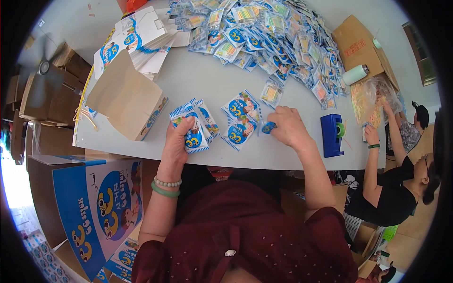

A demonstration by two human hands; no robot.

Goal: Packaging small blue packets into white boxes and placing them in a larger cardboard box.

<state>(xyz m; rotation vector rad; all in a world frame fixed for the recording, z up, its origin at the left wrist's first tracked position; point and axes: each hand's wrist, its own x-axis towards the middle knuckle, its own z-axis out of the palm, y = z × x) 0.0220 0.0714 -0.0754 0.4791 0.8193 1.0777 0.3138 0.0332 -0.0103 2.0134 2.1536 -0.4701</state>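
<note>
My left hand (177, 140) is closed around several small blue-and-white candy-like sachets (196, 137), fanned a little above the table's near edge. Pinched in the fingers of my right hand (289, 126) is a blue-and-white sachet, mostly hidden by them. Between my hands, loose sachets (239, 131) lie overlapping on the tabletop. Just beyond my right fingers lies another sachet (272, 92), its clear side showing coloured strips. An open paper box (127, 94) stands left of my left hand.
A large heap of sachets (264, 42) covers the far table. Flat printed cartons (137, 37) are stacked at far left. A blue tape dispenser (331, 135) sits right of my right hand, with a pale green bottle (356, 74) beyond. At right, another person (394, 188) reaches toward coloured strips.
</note>
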